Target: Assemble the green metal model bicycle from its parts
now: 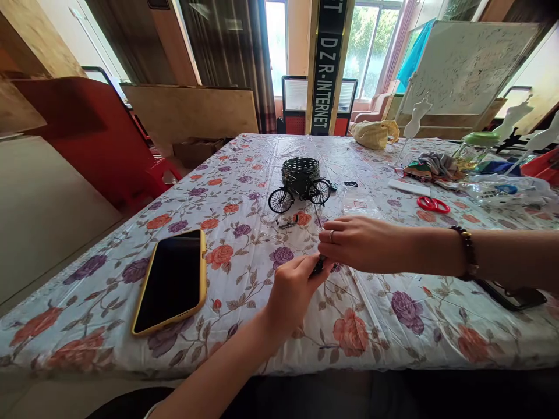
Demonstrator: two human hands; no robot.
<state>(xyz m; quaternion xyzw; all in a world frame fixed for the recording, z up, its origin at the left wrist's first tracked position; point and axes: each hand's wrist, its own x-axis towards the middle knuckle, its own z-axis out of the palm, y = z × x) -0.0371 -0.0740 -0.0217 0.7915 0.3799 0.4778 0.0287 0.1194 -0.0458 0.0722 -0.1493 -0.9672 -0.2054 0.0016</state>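
Observation:
My left hand [293,286] is closed around a small black part [318,266], most of it hidden by the fingers. My right hand [356,241], with a ring on one finger, meets it from the right, its fingers bent together over the same spot. What the right fingers pinch is covered from view. A thin dark strip [319,222] shows just beyond the right fingertips. Past the hands, a black miniature bicycle [300,195] stands upright in front of a dark woven basket [300,168]. A small black bracket-like piece [287,223] lies nearer to me.
A phone in a yellow case [171,282] lies left on the flowered tablecloth [244,273]. Red scissors [433,204], a white strip [409,187] and a clear plastic bag [509,191] are to the right. Another dark phone [515,295] sits under the right forearm. A yellow bag [374,134] rests farther back.

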